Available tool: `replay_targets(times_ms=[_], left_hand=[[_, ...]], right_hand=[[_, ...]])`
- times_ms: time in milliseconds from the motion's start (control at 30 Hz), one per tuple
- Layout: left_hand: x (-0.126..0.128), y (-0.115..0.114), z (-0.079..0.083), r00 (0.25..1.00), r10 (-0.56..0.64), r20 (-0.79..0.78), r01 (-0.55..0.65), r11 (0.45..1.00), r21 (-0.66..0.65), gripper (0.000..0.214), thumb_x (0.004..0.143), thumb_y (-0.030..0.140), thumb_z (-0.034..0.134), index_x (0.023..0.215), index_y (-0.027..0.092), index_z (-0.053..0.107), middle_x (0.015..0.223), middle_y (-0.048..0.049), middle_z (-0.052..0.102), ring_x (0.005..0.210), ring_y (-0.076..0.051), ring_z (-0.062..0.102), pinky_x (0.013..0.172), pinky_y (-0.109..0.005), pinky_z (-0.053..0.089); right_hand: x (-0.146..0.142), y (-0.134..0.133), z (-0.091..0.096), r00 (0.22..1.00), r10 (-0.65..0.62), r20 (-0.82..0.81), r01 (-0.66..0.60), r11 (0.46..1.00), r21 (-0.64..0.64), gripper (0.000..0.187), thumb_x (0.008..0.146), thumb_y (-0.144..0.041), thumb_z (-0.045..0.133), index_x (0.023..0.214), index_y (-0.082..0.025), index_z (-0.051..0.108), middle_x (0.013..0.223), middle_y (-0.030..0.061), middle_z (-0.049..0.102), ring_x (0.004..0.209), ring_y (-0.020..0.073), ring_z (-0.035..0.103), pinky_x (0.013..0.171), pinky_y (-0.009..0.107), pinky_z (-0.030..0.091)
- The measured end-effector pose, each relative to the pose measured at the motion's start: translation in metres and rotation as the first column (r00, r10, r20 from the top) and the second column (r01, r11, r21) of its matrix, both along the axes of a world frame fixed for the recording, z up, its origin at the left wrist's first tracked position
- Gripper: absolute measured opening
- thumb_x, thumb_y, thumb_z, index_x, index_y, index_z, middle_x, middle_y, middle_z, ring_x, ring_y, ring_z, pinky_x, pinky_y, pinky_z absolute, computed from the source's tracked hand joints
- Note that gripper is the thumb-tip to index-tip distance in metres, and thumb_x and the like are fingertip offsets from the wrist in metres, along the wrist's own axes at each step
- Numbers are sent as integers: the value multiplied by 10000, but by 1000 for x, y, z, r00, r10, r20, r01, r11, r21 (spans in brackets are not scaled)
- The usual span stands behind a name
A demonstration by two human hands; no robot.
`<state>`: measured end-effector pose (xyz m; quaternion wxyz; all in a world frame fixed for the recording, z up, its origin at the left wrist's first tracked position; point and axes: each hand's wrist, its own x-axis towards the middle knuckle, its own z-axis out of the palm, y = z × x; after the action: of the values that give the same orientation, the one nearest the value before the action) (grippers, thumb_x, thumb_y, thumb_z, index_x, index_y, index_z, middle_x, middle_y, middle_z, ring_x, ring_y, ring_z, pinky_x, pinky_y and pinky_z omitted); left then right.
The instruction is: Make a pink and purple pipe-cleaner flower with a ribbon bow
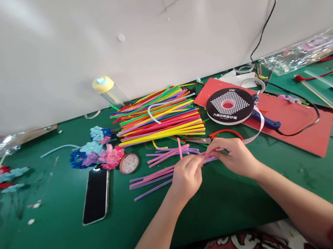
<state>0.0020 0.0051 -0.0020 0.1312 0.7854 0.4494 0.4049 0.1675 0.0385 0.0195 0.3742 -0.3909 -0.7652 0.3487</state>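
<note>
My left hand point(188, 176) and my right hand point(235, 156) meet above the green table, fingertips pinched together. Both grip a pink pipe cleaner point(203, 155), mostly hidden by the fingers. Beneath and beside my left hand lie loose pink and purple pipe cleaners point(150, 180). Just beyond it is a shorter pile of pink and purple pipe cleaners point(162, 156), with one pink piece standing across it. Orange-handled scissors point(226, 132) rest behind my right hand, partly covered. Farther back spreads a large heap of multicoloured pipe cleaners point(159, 121).
Left of the heap are fuzzy flowers point(95, 150), a small dish of white beads point(129, 163) and a phone point(96, 196). A yellow-lidded bottle point(111, 92) leans near the wall. At right, a ribbon spool point(229, 106) and a blue-handled tool point(265, 120) with a black cord lie on a red board point(306, 131).
</note>
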Motion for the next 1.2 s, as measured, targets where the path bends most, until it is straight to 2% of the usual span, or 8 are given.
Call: replay_targets(times_ms=[133, 267, 533, 633, 733, 833, 1000, 1200], left_hand=[[-2, 2, 13, 973, -42, 226, 128, 916, -381, 173, 802, 147, 474, 720, 170, 624, 601, -28, 626, 574, -139, 608, 560, -256, 498], [-3, 4, 19, 859, 59, 508, 346, 664, -663, 138, 762, 235, 550, 657, 158, 597, 593, -20, 612, 523, -136, 603, 520, -263, 497], [4, 2, 13, 623, 245, 743, 673, 317, -669, 290, 661, 369, 669, 588, 113, 552, 511, -3, 557, 385, -84, 502, 412, -220, 404], [7, 1, 12, 653, 231, 721, 600, 423, -679, 277, 702, 363, 631, 612, 127, 516, 532, 7, 545, 414, -84, 510, 437, -219, 416], [8, 0, 10, 831, 102, 547, 320, 717, -620, 200, 794, 272, 525, 646, 138, 514, 549, 0, 545, 477, -98, 539, 484, -225, 439], [8, -1, 3, 978, 36, 207, 8, 978, -207, 139, 809, 148, 474, 684, 143, 534, 605, -34, 585, 573, -129, 569, 538, -241, 450], [8, -1, -10, 981, 129, -145, -87, 960, 266, 99, 783, 59, 485, 779, 130, 554, 639, -54, 611, 600, -155, 582, 547, -260, 458], [8, 0, -9, 988, 89, -128, -52, 961, 270, 132, 776, 40, 481, 842, 113, 568, 699, -81, 654, 650, -173, 619, 586, -271, 498]], right_hand=[[2, 0, -1, 998, 67, -13, -66, 993, 98, 166, 801, -67, 495, 753, -167, 618, 701, 32, 625, 655, 120, 579, 596, 244, 482], [3, 1, 0, 982, 185, -46, -171, 963, 210, 211, 808, -31, 457, 769, -172, 608, 697, 37, 611, 682, 128, 554, 610, 270, 488], [6, 4, 2, 923, 362, -134, -311, 903, 295, 254, 795, 16, 440, 810, -172, 609, 688, 44, 603, 699, 135, 539, 630, 295, 491], [6, 3, 2, 939, 316, -134, -276, 928, 251, 201, 811, -35, 464, 817, -173, 610, 700, 45, 603, 699, 133, 544, 644, 291, 484], [5, 2, 2, 977, 198, -77, -193, 979, 58, 80, 790, -161, 565, 856, -164, 609, 742, 50, 620, 707, 140, 568, 639, 271, 475], [3, 1, 1, 999, 49, 1, -48, 981, -186, 122, 755, -262, 611, 824, -161, 612, 739, 41, 635, 681, 141, 580, 607, 247, 463], [-3, 1, -2, 994, -40, 98, 69, 947, -313, 83, 746, -241, 594, 716, -167, 615, 681, 18, 638, 640, 136, 571, 559, 228, 442], [-3, 1, -3, 998, -27, 63, 34, 993, -115, 97, 777, -143, 540, 699, -159, 594, 666, 23, 634, 632, 131, 577, 587, 231, 457]])
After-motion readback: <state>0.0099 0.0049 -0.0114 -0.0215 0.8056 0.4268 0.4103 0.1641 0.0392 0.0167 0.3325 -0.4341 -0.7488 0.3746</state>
